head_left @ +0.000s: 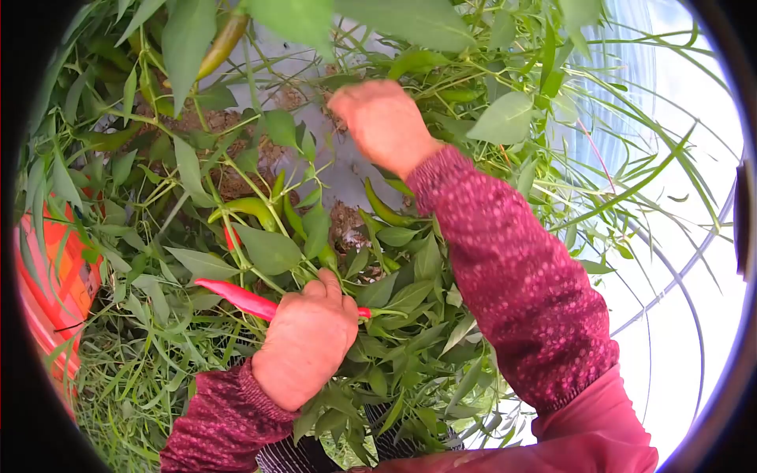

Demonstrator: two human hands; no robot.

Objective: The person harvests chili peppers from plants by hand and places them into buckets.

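Note:
My left hand (309,335) is closed around a long red chili pepper (236,299). The pepper's tip sticks out to the left, and its green stem end shows to the right of the fingers. Higher up among the leaves, my right hand (384,124) is curled and slightly blurred; whatever its fingers hold, if anything, is hidden. Just below that hand hangs a green chili pepper (384,206). A yellow-green pepper (248,210) hangs between the two hands, with a small bit of another red pepper (232,238) under it.
Leafy pepper plants (268,251) surround both hands. A browning pepper (224,46) hangs at the upper left. At the left edge stands a red-orange container (59,276), partly behind leaves. Grass (150,394) grows below it. Thin hoops (678,276) curve along the right side.

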